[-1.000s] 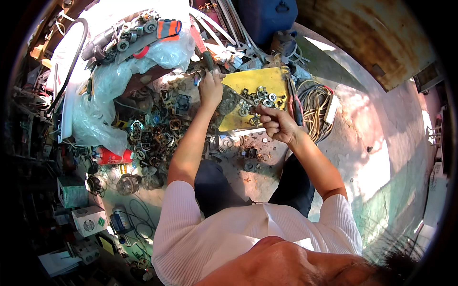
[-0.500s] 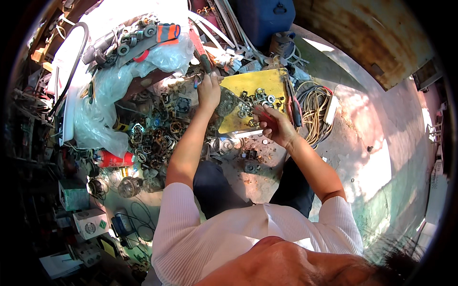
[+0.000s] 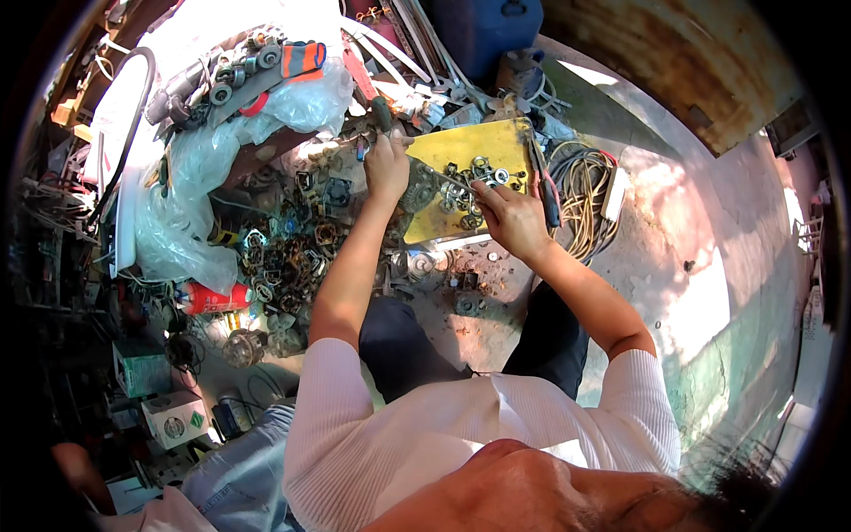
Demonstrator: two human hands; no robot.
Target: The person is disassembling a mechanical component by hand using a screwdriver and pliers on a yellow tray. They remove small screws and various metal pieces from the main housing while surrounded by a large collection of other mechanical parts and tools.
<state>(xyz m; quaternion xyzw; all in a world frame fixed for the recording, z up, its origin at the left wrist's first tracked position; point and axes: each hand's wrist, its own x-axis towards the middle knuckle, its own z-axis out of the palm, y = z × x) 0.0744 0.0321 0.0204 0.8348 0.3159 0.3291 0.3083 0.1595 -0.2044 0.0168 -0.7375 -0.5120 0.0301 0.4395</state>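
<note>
My left hand (image 3: pixel 387 167) is closed around a dark-ended tool (image 3: pixel 381 113) that sticks up past my fingers; its kind cannot be made out. Close by on its right is a round, grey, ribbed metal part (image 3: pixel 418 190), overlapping the left edge of a yellow board (image 3: pixel 434 228). Over the board, my right hand (image 3: pixel 517 222) grips a screwdriver (image 3: pixel 456 183), its thin shaft pointing up and left toward the ribbed part. The screwdriver's handle is mostly hidden under my palm. Several small metal rings and fittings (image 3: pixel 480 168) lie on the board just beyond my right fingers.
Long-handled pliers (image 3: pixel 547 191) lie along the board's right edge, beside coiled cable (image 3: pixel 581 208). Greasy metal parts (image 3: pixel 292 262) heap up left of my arm, near clear plastic sheeting (image 3: pixel 173 226) and a red cylinder (image 3: pixel 213 298). Another person's denim-clad leg (image 3: pixel 239 474) is at lower left.
My right hand has turned palm-down and moved slightly up over the screwdriver, covering its red handle. My left hand stays nearly in place. Another person has come into view at lower left.
</note>
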